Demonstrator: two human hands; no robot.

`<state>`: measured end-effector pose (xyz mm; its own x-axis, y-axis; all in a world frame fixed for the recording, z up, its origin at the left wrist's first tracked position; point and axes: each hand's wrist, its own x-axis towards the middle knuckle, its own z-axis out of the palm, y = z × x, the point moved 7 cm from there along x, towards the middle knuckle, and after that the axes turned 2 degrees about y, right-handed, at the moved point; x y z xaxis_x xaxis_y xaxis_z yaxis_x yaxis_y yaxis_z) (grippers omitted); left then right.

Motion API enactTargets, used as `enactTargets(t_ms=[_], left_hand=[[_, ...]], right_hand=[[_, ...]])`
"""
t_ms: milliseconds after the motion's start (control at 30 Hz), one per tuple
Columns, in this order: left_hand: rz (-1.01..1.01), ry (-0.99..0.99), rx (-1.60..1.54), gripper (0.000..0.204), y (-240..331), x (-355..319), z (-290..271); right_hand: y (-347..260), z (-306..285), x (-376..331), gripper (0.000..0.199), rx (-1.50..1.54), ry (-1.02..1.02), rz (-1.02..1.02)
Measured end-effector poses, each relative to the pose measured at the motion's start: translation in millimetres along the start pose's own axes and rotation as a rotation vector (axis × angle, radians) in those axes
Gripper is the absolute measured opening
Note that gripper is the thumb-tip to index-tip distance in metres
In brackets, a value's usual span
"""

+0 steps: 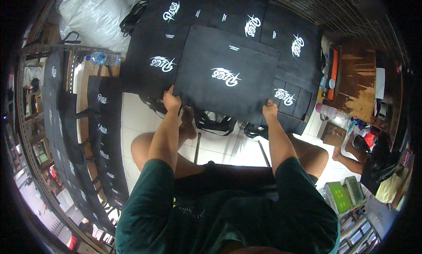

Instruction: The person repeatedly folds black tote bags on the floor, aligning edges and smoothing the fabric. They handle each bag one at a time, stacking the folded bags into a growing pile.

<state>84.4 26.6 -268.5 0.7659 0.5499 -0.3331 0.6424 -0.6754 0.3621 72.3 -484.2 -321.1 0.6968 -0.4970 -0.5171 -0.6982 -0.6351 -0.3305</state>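
As I sit on the white tiled floor point(220, 148) with my knees spread, both my arms reach forward out of dark green sleeves. My left hand point(171, 100) is clenched on the near left corner of a flat black fabric tote bag with a white printed logo point(226, 74), fingers wrapped over its edge. My right hand point(270, 110) pinches the near right corner of the same bag, so I hold it stretched between both hands, its lower edge lifted just above the floor. Below it, between my hands, black strap handles point(215, 124) lie on the tiles; whether they belong to this bag I cannot quite tell. Beyond and under the held bag, more black logo bags point(176, 34) lie spread in overlapping rows. To my left, a row of black bags point(103, 135) hangs or leans along a shelf. Farther off, a clear plastic water bottle point(103, 57) lies near a big white plastic sack point(94, 16). At the far right sits another person point(373, 161) beside a worn wooden board point(358, 78).
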Motion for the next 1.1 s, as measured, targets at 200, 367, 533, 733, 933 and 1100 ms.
enactTargets(t_ms=[200, 367, 533, 733, 933, 1100], left_hand=[[-0.034, 0.242, 0.095, 0.074, 19, -22, -14], [0.068, 0.247, -0.211, 0.071, 68, -41, -23], [0.236, -0.249, -0.707, 0.051, 144, -38, -22], [0.552, -0.349, -0.576, 0.054, 225, -135, -106], [0.488, -0.165, -0.066, 0.071, 206, -243, -170], [0.830, 0.739, -0.005, 0.060, 201, -327, -237]], right_hand=[[-28, -28, -41, 0.046, -0.070, 0.097, -0.101], [-18, -31, -78, 0.042, 0.037, 0.002, -0.261], [19, -35, -97, 0.042, 0.173, -0.240, -0.231], [51, -92, -101, 0.040, 0.332, -0.253, -0.138], [54, -146, -118, 0.048, -0.435, -0.335, -0.520], [25, -212, -141, 0.047, -0.495, -0.259, -0.665]])
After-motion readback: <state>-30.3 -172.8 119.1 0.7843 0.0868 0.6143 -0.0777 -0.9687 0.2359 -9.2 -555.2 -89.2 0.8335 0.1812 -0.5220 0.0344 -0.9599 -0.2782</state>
